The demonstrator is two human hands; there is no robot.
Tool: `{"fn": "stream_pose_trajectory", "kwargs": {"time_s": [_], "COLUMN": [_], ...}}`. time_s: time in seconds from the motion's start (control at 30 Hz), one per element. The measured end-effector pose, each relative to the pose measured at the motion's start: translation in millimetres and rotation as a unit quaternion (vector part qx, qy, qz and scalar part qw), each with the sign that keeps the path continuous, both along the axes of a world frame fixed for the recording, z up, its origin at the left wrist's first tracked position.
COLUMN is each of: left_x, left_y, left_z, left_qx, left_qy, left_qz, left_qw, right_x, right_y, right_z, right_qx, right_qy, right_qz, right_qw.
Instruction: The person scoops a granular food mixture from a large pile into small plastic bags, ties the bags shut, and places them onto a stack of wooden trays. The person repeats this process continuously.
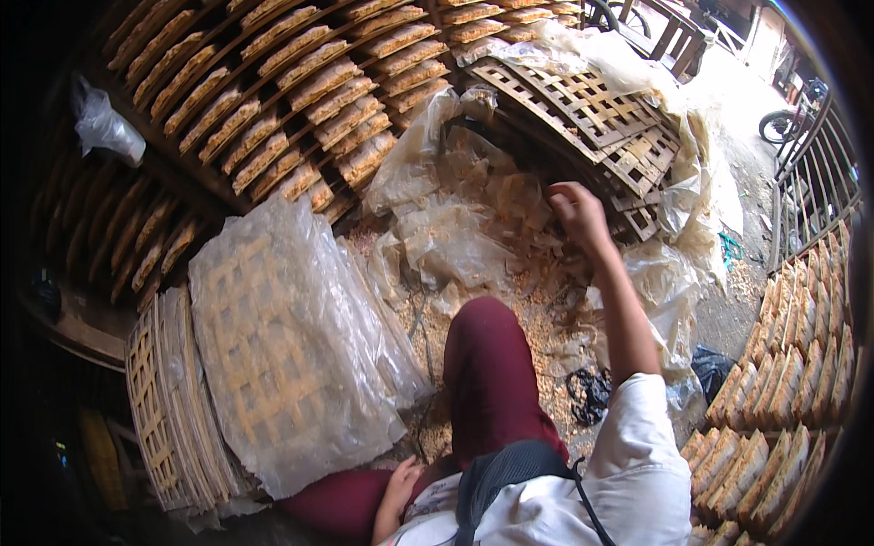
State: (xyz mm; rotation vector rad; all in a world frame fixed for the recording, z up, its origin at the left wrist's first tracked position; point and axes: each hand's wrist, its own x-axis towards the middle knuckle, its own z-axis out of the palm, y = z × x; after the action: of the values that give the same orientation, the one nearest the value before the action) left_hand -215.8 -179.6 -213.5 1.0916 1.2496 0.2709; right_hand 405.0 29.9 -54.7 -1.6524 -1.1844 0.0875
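Note:
My right hand (578,210) is stretched forward, its fingers bent, at the near left side of a leaning stack of woven bamboo lattice trays (638,160). Blur hides whether the fingers pinch anything. Crumpled clear plastic sheets (454,235) lie just left of it, strewn with orange-brown crumbs. My left hand (401,481) rests at my lap beside my maroon-clad thigh, and nothing shows in it. To the left, a clear plastic sheet (293,355) drapes over a lattice tray, against more bamboo trays (153,403) stood on edge.
Racks of crumbly slabs on trays (341,102) rise at the front left. More slabs (785,382) line the right side. Crumbs (539,327) cover the floor around a black plastic bag (588,396). A motorcycle wheel (777,127) shows beyond, at the upper right.

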Motion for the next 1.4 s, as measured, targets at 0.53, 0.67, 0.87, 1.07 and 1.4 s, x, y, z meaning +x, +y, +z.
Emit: {"fn": "stream_pose_trajectory", "kwargs": {"time_s": [0.53, 0.67, 0.87, 1.07, 1.4], "left_x": [7, 13, 10, 2, 2], "left_y": [35, 48, 35, 22, 17], "left_z": [31, 28, 33, 14, -27], "left_qx": [-0.175, -0.18, -0.172, -0.149, -0.082], "left_qy": [0.038, 0.028, 0.017, -0.021, -0.042], "left_qz": [0.372, 0.381, 0.408, 0.404, 0.29], "left_qw": [0.911, 0.906, 0.897, 0.902, 0.953], "right_x": [251, 282, 275, 327, 529], "right_y": [187, 182, 181, 141, -84], "right_z": [-68, -77, -6, 148, 230], "right_qx": [-0.371, -0.303, -0.215, -0.043, -0.05], "right_qy": [-0.189, -0.256, -0.338, -0.42, -0.687], "right_qz": [-0.294, -0.367, -0.322, -0.326, -0.275], "right_qw": [0.86, 0.841, 0.858, 0.846, 0.671]}}
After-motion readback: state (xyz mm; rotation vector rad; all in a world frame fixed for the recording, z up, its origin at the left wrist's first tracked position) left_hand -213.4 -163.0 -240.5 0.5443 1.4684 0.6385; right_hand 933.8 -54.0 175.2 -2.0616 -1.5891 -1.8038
